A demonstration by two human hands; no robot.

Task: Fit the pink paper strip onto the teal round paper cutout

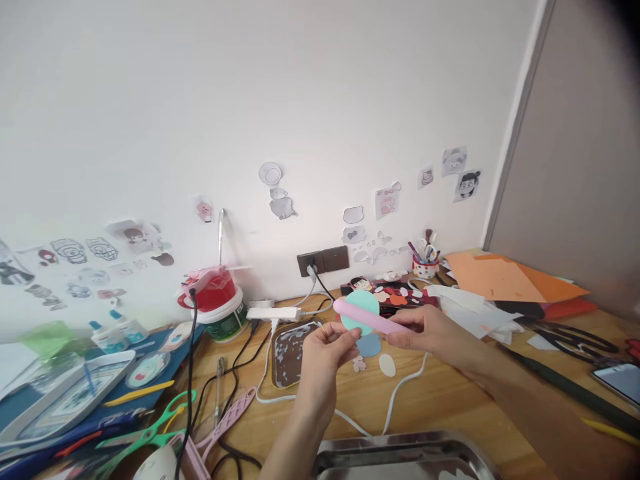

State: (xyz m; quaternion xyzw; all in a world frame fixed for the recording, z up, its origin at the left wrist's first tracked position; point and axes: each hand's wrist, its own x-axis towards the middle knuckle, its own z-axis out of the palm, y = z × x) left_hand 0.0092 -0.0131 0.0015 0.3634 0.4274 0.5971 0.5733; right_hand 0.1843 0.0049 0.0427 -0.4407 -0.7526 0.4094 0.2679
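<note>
Both grips are closed on work held above the bench [450,400]. My left hand [327,350] pinches the lower edge of a teal paper disc [361,308] between thumb and fingertips. My right hand [433,333] holds a pink stick-shaped tool [367,318] by its near end; the tool lies across the disc's face, touching it, and hides its middle. What kind of tool it is cannot be made out. Below the disc, a blue round cut-out [370,345] and a white oval [387,365] lie on the bench, the blue one partly hidden by my fingers. A metal tray [400,457] at the bottom edge is cut off by the frame.
</note>
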